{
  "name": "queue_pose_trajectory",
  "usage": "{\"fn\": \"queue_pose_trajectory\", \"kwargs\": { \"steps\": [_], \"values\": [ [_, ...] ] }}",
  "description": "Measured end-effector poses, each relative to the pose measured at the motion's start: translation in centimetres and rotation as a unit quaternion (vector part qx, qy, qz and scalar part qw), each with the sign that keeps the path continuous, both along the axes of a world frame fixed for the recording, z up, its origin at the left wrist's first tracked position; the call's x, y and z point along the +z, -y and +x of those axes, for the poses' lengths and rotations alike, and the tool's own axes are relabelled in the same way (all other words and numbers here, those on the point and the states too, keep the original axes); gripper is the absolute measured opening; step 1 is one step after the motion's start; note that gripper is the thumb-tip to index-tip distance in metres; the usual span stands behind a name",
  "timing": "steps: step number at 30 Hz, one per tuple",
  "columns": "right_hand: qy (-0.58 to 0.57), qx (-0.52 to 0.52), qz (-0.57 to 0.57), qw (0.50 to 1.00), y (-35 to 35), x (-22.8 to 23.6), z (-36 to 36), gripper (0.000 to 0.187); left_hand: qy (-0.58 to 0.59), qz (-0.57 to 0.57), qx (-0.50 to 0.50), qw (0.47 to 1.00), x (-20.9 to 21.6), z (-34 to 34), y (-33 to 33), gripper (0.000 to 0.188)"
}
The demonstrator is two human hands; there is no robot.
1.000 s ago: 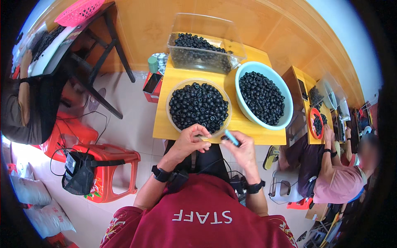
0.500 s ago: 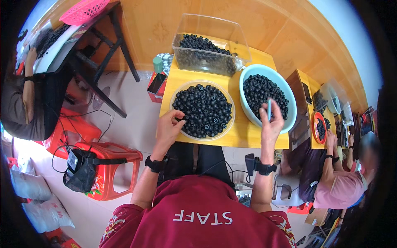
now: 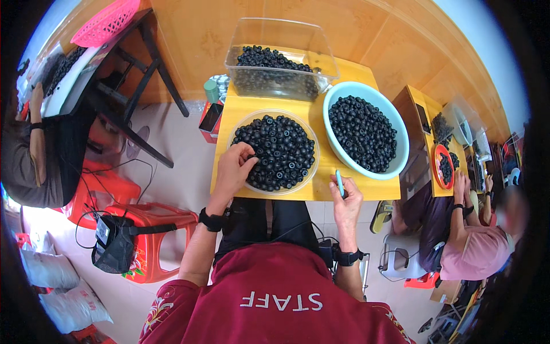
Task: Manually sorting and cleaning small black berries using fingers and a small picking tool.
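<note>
Between right-hand fingers, a blue tool points forward.

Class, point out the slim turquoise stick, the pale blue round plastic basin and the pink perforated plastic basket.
Slim turquoise stick (image 3: 340,182), head view: visible shaft's middle.
Pale blue round plastic basin (image 3: 368,91), head view: far inner wall.
Pink perforated plastic basket (image 3: 105,25), head view: outer side.
</note>
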State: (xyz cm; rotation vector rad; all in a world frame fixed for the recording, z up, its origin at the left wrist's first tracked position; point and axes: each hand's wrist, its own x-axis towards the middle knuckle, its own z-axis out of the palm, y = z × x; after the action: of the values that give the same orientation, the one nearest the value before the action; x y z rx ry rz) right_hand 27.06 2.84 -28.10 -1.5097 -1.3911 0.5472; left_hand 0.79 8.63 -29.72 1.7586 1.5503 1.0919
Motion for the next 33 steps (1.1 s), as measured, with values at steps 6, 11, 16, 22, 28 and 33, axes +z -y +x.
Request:
{"fn": "queue_pose_trajectory", "kwargs": {
  "steps": [6,11,16,22,28,33],
  "values": [
    [-0.049,0.066,-0.062,0.995,0.6,0.2,-1.3,0.018,0.453,-0.229,-0.122,0.853,4.1,1.2,2.1,0.013],
    [-0.097,0.153,-0.021,0.983,1.4,2.4,-3.5,0.020,0.616,-0.295,-0.182,0.707,4.0,3.0,4.1,0.018],
    [0.031,0.182,0.031,0.982,2.0,4.9,-4.9,0.015,0.632,-0.320,-0.206,0.675,2.7,3.8,4.6,0.019],
    [0.088,0.172,0.037,0.980,2.7,5.5,-5.5,0.015,0.654,-0.300,-0.216,0.660,1.9,4.0,4.8,0.018],
    [0.109,0.160,0.067,0.979,2.6,5.3,-5.5,0.015,0.665,-0.296,-0.215,0.651,1.8,3.8,4.9,0.017],
    [0.130,0.166,0.049,0.976,2.7,5.8,-5.4,0.015,0.664,-0.297,-0.209,0.654,1.9,3.7,5.0,0.015]
  ]
}}
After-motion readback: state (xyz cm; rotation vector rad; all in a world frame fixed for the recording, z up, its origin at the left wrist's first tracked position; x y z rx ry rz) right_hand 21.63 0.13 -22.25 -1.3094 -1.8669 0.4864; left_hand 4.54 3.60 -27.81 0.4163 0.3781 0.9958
